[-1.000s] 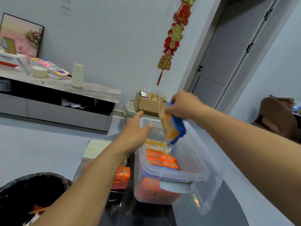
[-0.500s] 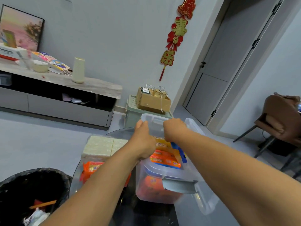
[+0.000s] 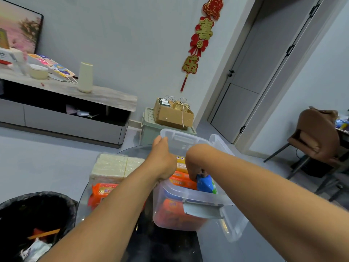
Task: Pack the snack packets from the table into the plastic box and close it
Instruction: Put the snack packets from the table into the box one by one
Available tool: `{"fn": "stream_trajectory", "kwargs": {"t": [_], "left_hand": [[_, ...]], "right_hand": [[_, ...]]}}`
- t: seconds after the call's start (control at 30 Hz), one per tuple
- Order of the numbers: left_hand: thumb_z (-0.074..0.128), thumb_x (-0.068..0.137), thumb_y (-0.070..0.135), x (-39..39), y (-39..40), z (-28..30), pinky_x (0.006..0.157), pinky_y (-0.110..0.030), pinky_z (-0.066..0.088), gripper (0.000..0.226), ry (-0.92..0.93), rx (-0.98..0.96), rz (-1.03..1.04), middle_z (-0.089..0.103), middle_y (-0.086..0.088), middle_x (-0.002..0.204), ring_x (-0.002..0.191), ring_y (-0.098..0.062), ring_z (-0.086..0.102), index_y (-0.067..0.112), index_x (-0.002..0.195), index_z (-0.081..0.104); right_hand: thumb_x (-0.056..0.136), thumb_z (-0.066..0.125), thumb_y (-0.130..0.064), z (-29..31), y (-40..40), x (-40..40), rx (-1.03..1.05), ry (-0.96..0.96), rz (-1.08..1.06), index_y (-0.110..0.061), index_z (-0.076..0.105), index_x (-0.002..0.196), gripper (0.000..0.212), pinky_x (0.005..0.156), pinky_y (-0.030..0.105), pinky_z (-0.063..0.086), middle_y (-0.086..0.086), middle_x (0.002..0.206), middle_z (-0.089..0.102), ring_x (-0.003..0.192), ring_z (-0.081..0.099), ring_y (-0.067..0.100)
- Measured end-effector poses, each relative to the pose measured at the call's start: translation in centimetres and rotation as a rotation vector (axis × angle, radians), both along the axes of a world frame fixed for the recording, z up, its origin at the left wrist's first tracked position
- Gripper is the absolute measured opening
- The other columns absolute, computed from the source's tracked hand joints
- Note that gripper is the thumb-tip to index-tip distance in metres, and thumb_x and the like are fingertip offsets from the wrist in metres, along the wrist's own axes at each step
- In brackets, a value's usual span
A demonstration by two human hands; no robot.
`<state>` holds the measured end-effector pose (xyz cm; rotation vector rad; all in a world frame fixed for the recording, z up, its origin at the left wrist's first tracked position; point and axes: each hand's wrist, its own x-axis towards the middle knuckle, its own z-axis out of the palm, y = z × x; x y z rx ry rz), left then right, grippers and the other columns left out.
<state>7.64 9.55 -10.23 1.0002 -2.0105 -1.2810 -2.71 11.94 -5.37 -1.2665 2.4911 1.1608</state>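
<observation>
There is one view, from a wide-angle camera worn on the person's head. It looks forward and down over both forearms, which enter from the bottom edge and reach toward the middle of the picture. The plastic box [image 3: 192, 193] on the round glass bench [image 3: 217, 248] sits close below, near the centre. Beyond, the view takes in the floor, a low cabinet [image 3: 62, 110] along the far wall at left, a door [image 3: 264, 59] at right and a chair [image 3: 317, 137] at the right edge. Straight lines bend toward the edges. No second view shares the scene.
</observation>
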Motion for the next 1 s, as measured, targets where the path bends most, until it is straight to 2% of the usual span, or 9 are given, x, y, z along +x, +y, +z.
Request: {"fn": "stream_trajectory", "kwargs": {"t": [0.1,0.17,0.23,0.37,0.5,0.63,0.73,0.83,1.0], "left_hand": [[0.044,0.096,-0.001,0.0,-0.2,-0.1,0.08,-0.029,0.044,0.054,-0.015,0.004,-0.006,0.021,0.001,0.158,0.115,-0.026,0.052,0.013,0.147,0.033],[0.044,0.097,0.0,0.0,-0.3,-0.2,0.09,-0.034,0.048,0.055,-0.025,0.006,-0.016,0.018,0.0,0.161,0.123,-0.028,0.05,0.013,0.149,0.031],[0.043,0.097,0.001,0.0,-0.4,-0.3,0.096,-0.037,0.048,0.057,-0.033,0.013,-0.025,0.017,0.0,0.162,0.127,-0.028,0.049,0.013,0.151,0.029],[0.041,0.099,0.003,-0.2,-0.6,-0.5,0.097,-0.035,0.047,0.058,-0.008,0.03,-0.024,0.014,0.004,0.163,0.128,-0.027,0.048,0.014,0.153,0.026],[0.04,0.101,0.015,0.3,-1.0,-0.8,0.109,-0.042,0.04,0.055,0.098,0.119,-0.043,0.02,0.004,0.163,0.137,-0.025,0.041,0.017,0.155,0.029],[0.04,0.103,0.017,3.2,-2.7,-0.1,0.101,-0.035,0.046,0.039,0.222,0.231,-0.007,0.059,0.001,0.136,0.121,-0.014,0.056,0.023,0.139,0.053],[0.042,0.102,0.009,5.7,-4.9,0.7,0.113,-0.042,0.036,0.046,0.244,0.23,0.046,0.055,-0.002,0.144,0.131,-0.018,0.049,0.017,0.147,0.045],[0.042,0.1,0.002,7.2,-5.8,1.4,0.109,-0.038,0.042,0.046,0.316,0.277,0.039,0.06,-0.004,0.136,0.121,-0.017,0.057,0.012,0.145,0.046],[0.045,0.099,0.001,9.2,-6.6,0.7,0.101,-0.035,0.046,0.047,0.275,0.254,0.135,0.06,-0.009,0.134,0.117,-0.019,0.058,0.012,0.145,0.046]], "right_hand": [[0.102,0.058,-0.019,-1.0,0.1,-1.6,-0.025,-0.108,-0.205,-0.008,0.051,0.07,0.034,0.077,0.028,0.048,0.006,0.059,0.057,0.068,0.053,0.018],[0.103,0.054,-0.02,-1.9,0.0,-3.2,-0.086,-0.2,-0.363,-0.002,0.055,0.077,0.032,0.07,0.026,0.051,0.009,0.055,0.062,0.056,0.058,0.017],[0.105,0.052,-0.019,-3.0,-0.3,-4.1,-0.199,-0.244,-0.411,0.001,0.054,0.081,0.031,0.062,0.026,0.053,0.012,0.066,0.063,0.046,0.061,0.016],[0.103,0.056,-0.016,-4.0,0.1,-4.2,-0.33,-0.305,-0.389,-0.001,0.055,0.089,0.021,0.055,0.028,0.053,0.011,0.056,0.067,0.041,0.065,0.016],[0.091,0.071,-0.011,-3.1,1.2,-4.2,-0.344,-0.128,-0.05,-0.006,0.065,0.099,0.012,0.072,0.029,0.052,0.008,0.09,0.064,0.076,0.061,0.02],[0.097,0.065,-0.013,-1.9,1.5,-3.7,-0.267,-0.218,-0.122,0.002,0.067,0.107,0.019,0.082,0.031,0.059,0.014,0.112,0.072,0.079,0.068,0.02],[0.096,0.06,-0.015,0.0,0.6,-1.9,-0.632,-0.139,0.137,-0.007,0.069,0.095,0.012,0.065,0.031,0.056,0.008,0.095,0.07,0.074,0.064,0.019],[0.096,0.056,-0.023,1.2,-0.5,1.3,-1.0,-0.326,0.315,-0.014,0.076,0.093,0.022,0.068,0.037,0.058,0.004,0.082,0.071,0.074,0.066,0.023],[0.095,0.059,-0.027,1.0,-1.0,6.4,-0.926,-0.431,0.522,-0.016,0.078,0.092,0.023,0.072,0.04,0.06,0.005,0.083,0.074,0.076,0.068,0.024]]}}
